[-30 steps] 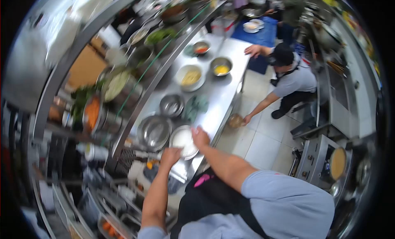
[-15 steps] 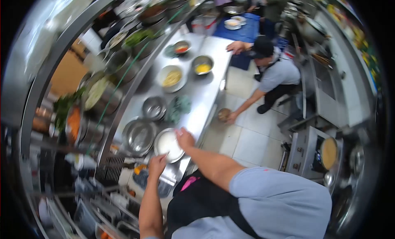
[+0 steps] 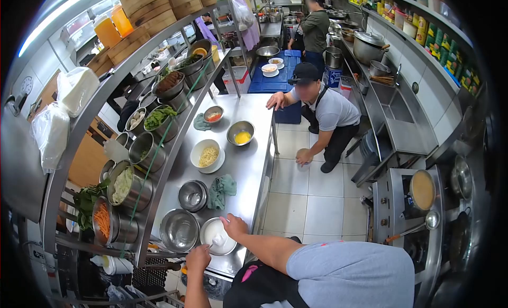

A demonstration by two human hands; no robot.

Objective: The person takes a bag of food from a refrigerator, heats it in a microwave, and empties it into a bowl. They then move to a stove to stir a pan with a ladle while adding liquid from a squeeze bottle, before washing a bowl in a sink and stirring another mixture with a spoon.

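Observation:
A metal bowl (image 3: 207, 225) of white, milky-looking contents stands near the front end of the steel table. The fingers of my right hand (image 3: 235, 227) are closed on its far right rim. My left hand (image 3: 198, 258), closed at the near left side, grips a spoon whose bowl (image 3: 218, 239) sits in the white contents. Just left of it is a larger metal bowl (image 3: 180, 231) that looks wet inside. Smaller nested metal bowls (image 3: 192, 195) and a crumpled green cloth (image 3: 222, 190) lie a little farther up the table.
Farther along the table (image 3: 248, 165) are a white bowl of noodles (image 3: 208, 157) and a bowl with yellow liquid (image 3: 242, 137). A co-worker (image 3: 338, 106) crouches beyond the table's right edge. Ingredient pots (image 3: 129, 186) line the left shelf; a stove with a pan (image 3: 423, 189) stands right.
The view has tilted up and sharpened. The spoon in the white contents now shows clearly. Both my hands stay at the bowl; the co-worker's lower hand remains down near the floor.

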